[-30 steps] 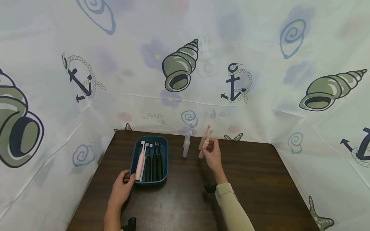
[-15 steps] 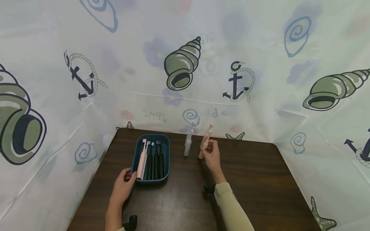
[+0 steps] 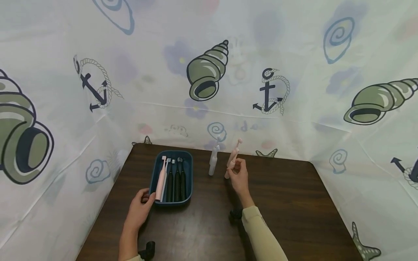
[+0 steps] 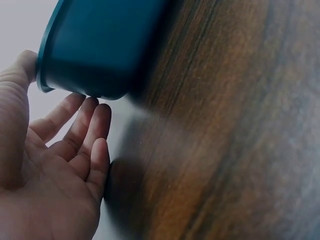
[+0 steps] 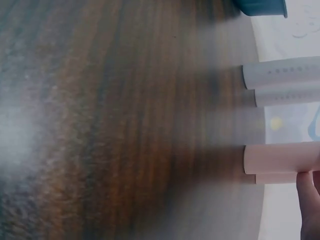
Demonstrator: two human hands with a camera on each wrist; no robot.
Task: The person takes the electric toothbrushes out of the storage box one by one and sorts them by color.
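At the left, a dark blue tray (image 3: 192, 177) holds a pink electric toothbrush (image 3: 160, 183), a slim white one and several black ones (image 3: 177, 185), side by side. My left hand (image 3: 138, 208) grips the tray's near left corner, thumb on the rim and fingertips against the outer wall (image 4: 95, 50). Two pink electric toothbrushes (image 5: 280, 159) stand upright on the table, one close behind the other. With thumb and fingers my right hand (image 3: 240, 178) pinches the body of the front one. Its lower end is at the tabletop in the right wrist view.
Two white electric toothbrushes (image 3: 213, 163) stand upright between the tray and the pink pair, one behind the other. The dark wood table (image 3: 277, 203) ends at the back against a patterned cloth (image 3: 147, 87) that also hangs at both sides.
The head view has shifted slightly. In my right fingers the front pink toothbrush now lines up more closely with the one behind it. My left hand stays on the tray.
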